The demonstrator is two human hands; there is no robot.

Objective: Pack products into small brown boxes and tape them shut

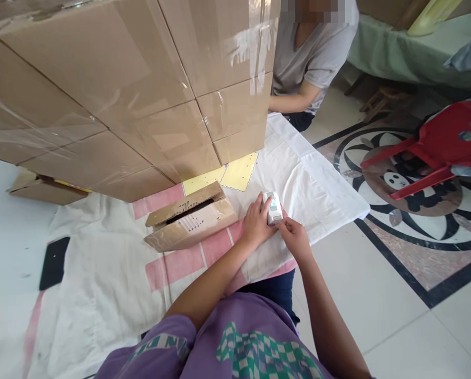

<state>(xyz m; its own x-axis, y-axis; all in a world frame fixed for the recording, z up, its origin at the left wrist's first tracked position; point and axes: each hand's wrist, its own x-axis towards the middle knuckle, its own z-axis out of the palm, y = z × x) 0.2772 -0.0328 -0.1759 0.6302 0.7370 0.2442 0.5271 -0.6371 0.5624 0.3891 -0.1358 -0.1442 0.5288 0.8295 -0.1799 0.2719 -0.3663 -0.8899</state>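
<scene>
My left hand (pixel 256 221) grips the small white device (pixel 275 211) from its left over the white cloth (pixel 318 181), long axis running away from me, while my right hand (pixel 297 239) pinches at its near end, on what I cannot tell.

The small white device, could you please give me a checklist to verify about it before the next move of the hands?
1. Left hand grips the white device: ok.
2. Right hand is at the device's near end: ok.
3. What the right fingertips pinch: cannot tell, too small.
4. Device's screen readable: not ok, it looks greenish but too small to read.
5. Small carton apart from the device: ok.
6. White cloth smooth: not ok, wrinkled.
</scene>
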